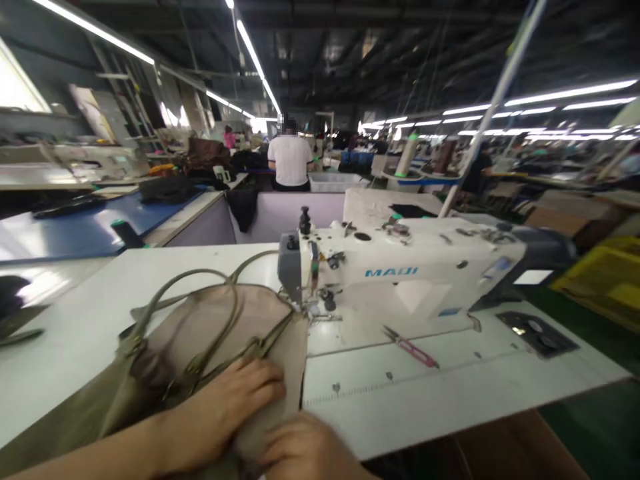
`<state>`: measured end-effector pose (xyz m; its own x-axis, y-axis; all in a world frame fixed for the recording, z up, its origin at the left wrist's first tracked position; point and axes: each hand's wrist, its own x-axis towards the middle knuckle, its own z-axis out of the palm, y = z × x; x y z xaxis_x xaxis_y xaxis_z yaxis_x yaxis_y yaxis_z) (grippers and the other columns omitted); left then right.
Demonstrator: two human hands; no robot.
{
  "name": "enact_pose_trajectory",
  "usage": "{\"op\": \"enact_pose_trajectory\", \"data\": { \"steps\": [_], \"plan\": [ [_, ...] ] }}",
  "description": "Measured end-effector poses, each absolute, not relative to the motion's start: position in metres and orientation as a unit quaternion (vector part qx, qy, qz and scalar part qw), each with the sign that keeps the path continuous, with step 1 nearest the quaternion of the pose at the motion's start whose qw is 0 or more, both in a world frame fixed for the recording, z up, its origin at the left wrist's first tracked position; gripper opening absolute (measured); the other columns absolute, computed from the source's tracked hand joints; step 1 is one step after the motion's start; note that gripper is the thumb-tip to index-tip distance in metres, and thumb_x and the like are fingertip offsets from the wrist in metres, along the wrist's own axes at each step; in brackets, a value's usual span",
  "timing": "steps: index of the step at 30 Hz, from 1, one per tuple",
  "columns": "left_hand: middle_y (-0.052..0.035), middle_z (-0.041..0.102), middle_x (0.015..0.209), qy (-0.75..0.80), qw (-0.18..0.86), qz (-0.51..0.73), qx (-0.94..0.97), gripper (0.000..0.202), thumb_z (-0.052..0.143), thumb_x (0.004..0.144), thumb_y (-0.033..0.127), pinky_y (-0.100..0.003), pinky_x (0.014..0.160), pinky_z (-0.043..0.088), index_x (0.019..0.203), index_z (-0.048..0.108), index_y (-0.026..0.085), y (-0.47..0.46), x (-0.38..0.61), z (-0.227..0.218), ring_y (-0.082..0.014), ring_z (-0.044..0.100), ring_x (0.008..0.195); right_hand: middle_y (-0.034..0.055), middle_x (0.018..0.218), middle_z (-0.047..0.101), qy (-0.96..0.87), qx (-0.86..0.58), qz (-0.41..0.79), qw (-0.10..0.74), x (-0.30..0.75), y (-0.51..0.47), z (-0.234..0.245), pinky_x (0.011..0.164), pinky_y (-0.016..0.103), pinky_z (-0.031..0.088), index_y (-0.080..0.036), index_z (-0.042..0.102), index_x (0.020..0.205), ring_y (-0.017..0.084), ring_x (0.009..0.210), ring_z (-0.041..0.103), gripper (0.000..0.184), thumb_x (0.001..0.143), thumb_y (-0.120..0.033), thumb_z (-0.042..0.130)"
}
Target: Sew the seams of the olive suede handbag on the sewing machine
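Note:
A brown and olive fabric bag piece (215, 333) with olive strap handles (200, 280) lies on the white sewing table (425, 393), its far edge under the needle of a white sewing machine (400, 273). My left hand (225, 407) lies flat on the fabric with fingers stretched out, pressing it down. My right hand (300, 450) is at the bottom edge, fingers curled on the near edge of the fabric.
Pink thread snips (413, 348) lie on the table right of the needle. A control panel (537, 332) sits at the table's right. A person in a white shirt (290, 160) sits ahead with their back turned. Blue-topped benches (90, 227) with dark bags stand at left.

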<state>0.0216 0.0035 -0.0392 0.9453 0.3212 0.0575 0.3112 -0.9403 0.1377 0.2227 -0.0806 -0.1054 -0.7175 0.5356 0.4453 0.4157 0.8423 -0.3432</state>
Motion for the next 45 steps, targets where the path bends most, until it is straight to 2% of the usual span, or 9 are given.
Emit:
{"op": "enact_pose_trajectory", "data": {
  "steps": [4, 7, 13, 17, 22, 26, 33, 38, 45],
  "plan": [
    [-0.0046, 0.055, 0.112, 0.231, 0.196, 0.036, 0.952, 0.048, 0.047, 0.063, 0.005, -0.037, 0.091, 0.036, 0.108, 0.055, 0.021, 0.003, 0.033, -0.040, -0.0225, 0.049, 0.105, 0.0074, 0.106, 0.068, -0.785, -0.334, 0.266, 0.450, 0.228, -0.097, -0.097, 0.093, 0.026, 0.052, -0.016, 0.071, 0.100, 0.015, 0.106, 0.061, 0.037, 0.085, -0.005, 0.039],
    [-0.0046, 0.054, 0.105, 0.232, 0.225, 0.045, 0.945, 0.039, 0.044, 0.066, 0.004, -0.037, 0.087, 0.035, 0.100, 0.055, 0.020, 0.000, 0.035, -0.047, -0.0226, 0.047, 0.102, 0.0075, 0.108, 0.067, -0.740, -0.376, 0.286, 0.479, 0.235, -0.097, -0.090, 0.094, 0.026, 0.052, -0.018, 0.071, 0.101, 0.015, 0.108, 0.061, 0.042, 0.085, 0.001, 0.037],
    [-0.0078, 0.054, 0.104, 0.295, 0.218, 0.096, 0.925, 0.043, 0.041, 0.070, 0.003, -0.040, 0.085, 0.039, 0.109, 0.051, 0.017, -0.023, 0.038, -0.057, -0.0241, 0.048, 0.098, 0.0121, 0.110, 0.066, -0.789, -0.385, 0.189, 0.439, 0.240, -0.090, -0.089, 0.103, 0.032, 0.048, -0.012, 0.067, 0.108, 0.020, 0.122, 0.054, 0.036, 0.090, 0.002, 0.039],
    [-0.0106, 0.055, 0.117, 0.278, 0.180, 0.079, 0.940, 0.045, 0.042, 0.075, 0.003, -0.041, 0.095, 0.041, 0.118, 0.049, 0.015, -0.020, 0.042, -0.051, -0.0246, 0.049, 0.109, 0.0168, 0.110, 0.065, -0.828, -0.380, 0.129, 0.392, 0.244, -0.090, -0.083, 0.099, 0.034, 0.051, -0.006, 0.065, 0.110, 0.024, 0.117, 0.057, 0.032, 0.094, -0.002, 0.038],
    [-0.0105, 0.052, 0.135, 0.135, 0.008, 0.063, 0.989, 0.029, 0.036, 0.099, 0.016, -0.047, 0.120, 0.010, 0.123, 0.052, 0.015, 0.005, 0.048, -0.044, -0.0229, 0.034, 0.136, 0.0125, 0.098, 0.069, -0.803, -0.420, 0.080, 0.415, 0.229, -0.089, -0.088, 0.087, 0.036, 0.058, -0.010, 0.069, 0.105, 0.024, 0.096, 0.066, 0.032, 0.094, -0.006, 0.039],
    [-0.0105, 0.054, 0.135, 0.195, 0.059, 0.079, 0.976, 0.039, 0.037, 0.097, 0.017, -0.042, 0.121, 0.008, 0.133, 0.047, 0.012, 0.012, 0.049, -0.054, -0.0191, 0.037, 0.135, 0.0112, 0.097, 0.070, -0.791, -0.428, 0.086, 0.429, 0.219, -0.089, -0.096, 0.097, 0.037, 0.053, -0.010, 0.069, 0.103, 0.021, 0.093, 0.067, 0.032, 0.094, -0.005, 0.039],
    [-0.0052, 0.042, 0.147, 0.195, 0.063, 0.036, 0.978, 0.046, 0.033, 0.099, 0.018, -0.041, 0.121, -0.004, 0.145, 0.036, 0.018, 0.008, 0.044, -0.062, -0.0183, 0.030, 0.140, 0.0122, 0.104, 0.069, -0.803, -0.432, 0.082, 0.403, 0.231, -0.097, -0.100, 0.093, 0.035, 0.056, -0.009, 0.068, 0.108, 0.022, 0.103, 0.065, 0.035, 0.092, 0.000, 0.038],
    [-0.0074, 0.042, 0.147, 0.186, 0.050, 0.021, 0.981, 0.047, 0.034, 0.098, 0.016, -0.043, 0.121, -0.002, 0.144, 0.038, 0.016, 0.009, 0.046, -0.057, -0.0203, 0.034, 0.138, 0.0118, 0.108, 0.069, -0.812, -0.437, 0.073, 0.379, 0.232, -0.101, -0.097, 0.096, 0.034, 0.055, -0.009, 0.068, 0.110, 0.021, 0.106, 0.063, 0.038, 0.090, 0.001, 0.037],
    [-0.0164, 0.055, 0.129, 0.147, 0.016, -0.009, 0.989, 0.042, 0.042, 0.093, 0.019, -0.041, 0.119, 0.018, 0.132, 0.050, 0.005, 0.013, 0.063, -0.045, -0.0259, 0.051, 0.121, 0.0178, 0.133, 0.054, -0.847, -0.437, 0.125, 0.277, 0.240, -0.122, -0.080, 0.108, 0.054, 0.039, -0.004, 0.054, 0.131, 0.029, 0.128, 0.047, 0.053, 0.079, -0.007, 0.041]
  ]
}}
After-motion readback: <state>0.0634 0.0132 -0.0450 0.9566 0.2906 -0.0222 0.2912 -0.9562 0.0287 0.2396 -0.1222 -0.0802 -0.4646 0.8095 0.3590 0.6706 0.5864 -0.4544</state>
